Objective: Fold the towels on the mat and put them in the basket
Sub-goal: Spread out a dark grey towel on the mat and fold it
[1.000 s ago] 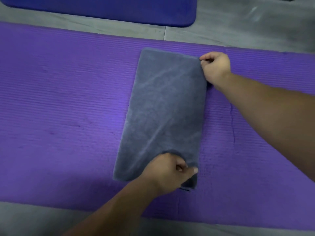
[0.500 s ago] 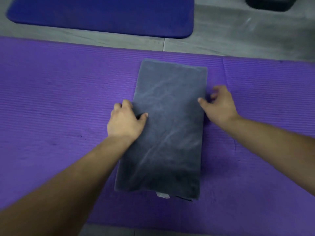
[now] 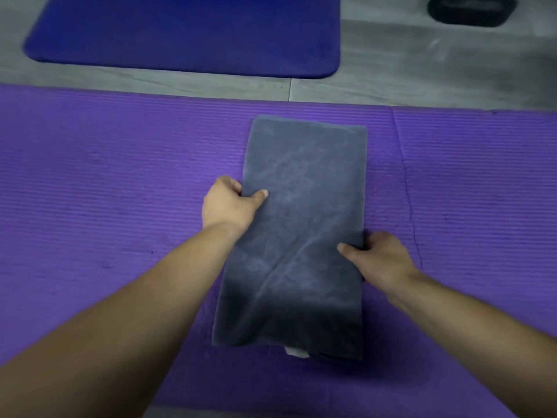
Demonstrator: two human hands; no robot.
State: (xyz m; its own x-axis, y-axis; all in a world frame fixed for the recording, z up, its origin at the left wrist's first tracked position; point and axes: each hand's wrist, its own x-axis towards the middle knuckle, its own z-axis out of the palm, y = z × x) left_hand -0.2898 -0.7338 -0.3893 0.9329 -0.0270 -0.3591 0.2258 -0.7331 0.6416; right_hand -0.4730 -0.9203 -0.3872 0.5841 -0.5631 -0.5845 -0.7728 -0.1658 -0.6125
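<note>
Our left hand (image 3: 230, 206) and right hand (image 3: 380, 258) each pinch a side edge of the folded grey towel (image 3: 301, 236) on the purple mat (image 3: 90, 176); fingers hidden underneath.

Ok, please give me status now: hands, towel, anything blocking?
Left hand grips grey towel at left edge, right hand at right edge. Towel folded long, flat on purple mat. Nothing on it; dark object beyond mat, unclear what.

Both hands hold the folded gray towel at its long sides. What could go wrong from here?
The left hand and right hand grip the gray towel at staggered spots; if lifted, its ends may sag and unfold. At the near end a white tag pokes out from uneven layers; these may slip apart.
</note>
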